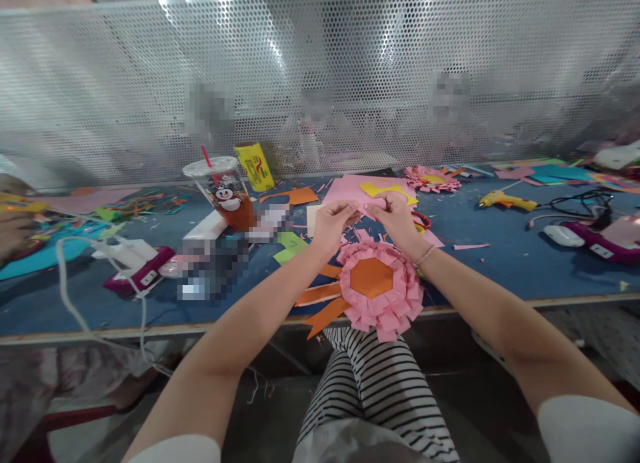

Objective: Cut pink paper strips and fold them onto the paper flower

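Both of my hands are above the blue table, fingertips pinched close together. My left hand (pixel 335 223) and my right hand (pixel 396 217) grip a small piece of pink paper (pixel 365 208) between them; its full shape is partly covered by the fingers. Just below lies a paper rosette (pixel 381 283) with a pink fringed rim, an orange middle and orange tails (pixel 320 295) pointing left. It overhangs the table's front edge. Behind my hands are a pink sheet (pixel 340 188) and a yellow paper cutout (pixel 387 188). Red-handled scissors (pixel 423 220) show partly beside my right hand.
To the left stand a drink cup (pixel 225 193) with a red straw, a yellow box (pixel 255 166) and a purple power strip (pixel 140 273) with white cables. At right lie a yellow glue gun (pixel 507 199) and another power strip (pixel 595 239). A perforated metal screen (pixel 350 63) closes the back.
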The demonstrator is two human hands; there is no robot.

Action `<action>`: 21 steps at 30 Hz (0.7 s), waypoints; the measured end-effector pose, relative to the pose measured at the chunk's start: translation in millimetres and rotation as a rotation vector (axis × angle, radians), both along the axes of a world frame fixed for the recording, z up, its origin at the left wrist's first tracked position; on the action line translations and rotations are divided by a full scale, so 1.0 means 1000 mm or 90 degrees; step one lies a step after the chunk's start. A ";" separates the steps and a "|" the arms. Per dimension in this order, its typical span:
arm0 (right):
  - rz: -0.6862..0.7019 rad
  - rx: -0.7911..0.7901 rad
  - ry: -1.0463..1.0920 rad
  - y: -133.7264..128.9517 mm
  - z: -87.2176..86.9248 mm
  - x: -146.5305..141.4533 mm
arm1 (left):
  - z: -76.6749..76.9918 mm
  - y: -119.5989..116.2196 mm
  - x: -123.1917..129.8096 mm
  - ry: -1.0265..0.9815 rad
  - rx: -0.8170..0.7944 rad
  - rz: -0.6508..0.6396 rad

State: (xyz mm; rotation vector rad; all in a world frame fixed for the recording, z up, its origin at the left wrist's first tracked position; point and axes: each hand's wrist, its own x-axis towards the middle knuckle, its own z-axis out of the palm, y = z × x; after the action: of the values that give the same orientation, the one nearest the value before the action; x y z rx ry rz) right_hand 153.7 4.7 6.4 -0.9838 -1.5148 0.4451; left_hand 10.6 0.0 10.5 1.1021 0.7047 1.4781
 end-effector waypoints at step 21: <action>0.009 -0.002 0.005 -0.001 0.001 -0.001 | 0.000 0.000 -0.001 -0.009 -0.016 0.007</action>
State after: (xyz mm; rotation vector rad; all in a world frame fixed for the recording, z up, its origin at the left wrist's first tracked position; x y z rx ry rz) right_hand 152.6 3.4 6.9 -0.9728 -1.5148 0.4611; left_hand 10.1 -0.2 10.4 1.0686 0.7195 1.4815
